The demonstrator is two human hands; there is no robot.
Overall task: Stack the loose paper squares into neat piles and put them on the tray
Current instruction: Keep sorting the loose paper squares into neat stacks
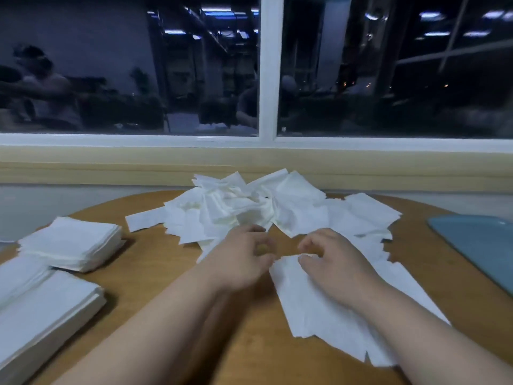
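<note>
The loose white paper squares (244, 207) lay in a rumpled heap at the far middle of the round wooden table (166, 276), and more flat white sheets (327, 320) fanned out toward the near right. On those the right hand (333, 265) sat, fingers curled, pinching a far edge. The left hand (244, 259) was just beside it, fingers curled in. Gripping anything? Couldn't tell. At the left stood a neat white paper stack (72, 243), with a nearer white paper stack (44, 309) touching it. The pale blue tray (477, 240) sat at the right edge.
</note>
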